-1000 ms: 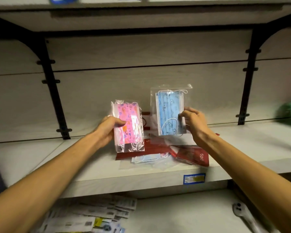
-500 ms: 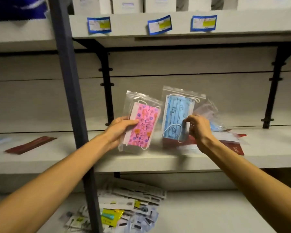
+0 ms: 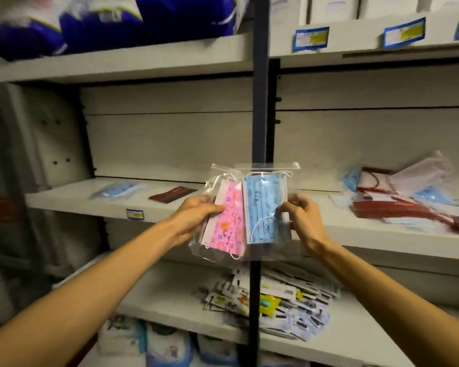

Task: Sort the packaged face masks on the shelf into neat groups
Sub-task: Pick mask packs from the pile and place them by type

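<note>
Holding 2 clear plastic packets side by side at the centre of the frame, the person has both arms stretched forward in front of a dark vertical shelf post (image 3: pixel 259 107). The left hand (image 3: pixel 196 217) grips the pink flower-printed face mask in its clear plastic bag (image 3: pixel 227 223), thumb across the front of the packet and fingers curled behind its left edge. The right hand (image 3: pixel 304 221) pinches the light blue patterned face mask in its clear zip bag (image 3: pixel 265 207) at the right edge, thumb and forefinger closed on the plastic (the other fingers are curled loosely behind). The 2 packets overlap slightly along their inner edges, the blue one in front, both held upright and off the shelf.

On the pale shelf board (image 3: pixel 72 198) at middle left lie a flat bagged blue mask (image 3: pixel 117 190) and a dark red flat packet (image 3: pixel 172 194), a little apart. At the right edge of the frame, on the same level, sits a loose heap of red, blue and white bagged masks (image 3: pixel 408 197). Below centre, a lower shelf carries a scattered pile of small carded packets (image 3: pixel 276 300). Blue price labels (image 3: pixel 310 38) are fixed to the upper shelf's edge at top right.
</note>
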Motion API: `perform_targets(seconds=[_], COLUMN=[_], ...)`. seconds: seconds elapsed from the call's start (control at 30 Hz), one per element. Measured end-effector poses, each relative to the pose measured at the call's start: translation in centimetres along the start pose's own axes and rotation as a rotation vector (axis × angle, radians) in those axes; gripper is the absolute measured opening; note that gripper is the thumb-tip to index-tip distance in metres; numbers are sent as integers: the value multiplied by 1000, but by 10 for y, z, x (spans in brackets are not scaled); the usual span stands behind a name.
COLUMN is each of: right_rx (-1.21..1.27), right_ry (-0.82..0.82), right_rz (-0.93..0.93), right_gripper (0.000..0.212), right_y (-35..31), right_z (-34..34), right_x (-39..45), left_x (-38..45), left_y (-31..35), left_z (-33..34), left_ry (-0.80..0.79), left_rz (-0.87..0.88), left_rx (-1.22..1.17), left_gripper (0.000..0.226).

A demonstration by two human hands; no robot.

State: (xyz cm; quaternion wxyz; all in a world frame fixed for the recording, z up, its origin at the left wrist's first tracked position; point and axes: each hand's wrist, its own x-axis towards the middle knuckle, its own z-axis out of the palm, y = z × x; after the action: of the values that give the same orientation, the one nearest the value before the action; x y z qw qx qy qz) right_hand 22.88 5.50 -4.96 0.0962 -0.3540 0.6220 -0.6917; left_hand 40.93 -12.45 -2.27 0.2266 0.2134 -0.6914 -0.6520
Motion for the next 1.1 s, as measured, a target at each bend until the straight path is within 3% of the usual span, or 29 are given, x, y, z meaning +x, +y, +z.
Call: perform_targets(seconds=[0.13, 0.37, 0.57, 0.93, 1.1], right_rx=[-9, -75, -98, -173, -96], right_ry=[-110, -165, -81, 17, 71], right_rz=[57, 26, 39, 132, 213], right_gripper=[5, 25, 28, 17, 12], right_y=[10, 28, 39, 68, 74], right_z=[64, 146, 200, 248, 255], right_x=[2, 37, 99, 193, 213], left_x=[-7, 16, 64, 160, 197], left_y=[-9, -21, -18, -10, -11], left_z=[-56, -136, -196, -275, -286], left_ry=[99, 219, 376, 612, 546], left_rz=[-43, -46, -64, -59, -70], left_rx=[-30, -108, -36, 0, 0], left_gripper=[35, 34, 11, 22, 25])
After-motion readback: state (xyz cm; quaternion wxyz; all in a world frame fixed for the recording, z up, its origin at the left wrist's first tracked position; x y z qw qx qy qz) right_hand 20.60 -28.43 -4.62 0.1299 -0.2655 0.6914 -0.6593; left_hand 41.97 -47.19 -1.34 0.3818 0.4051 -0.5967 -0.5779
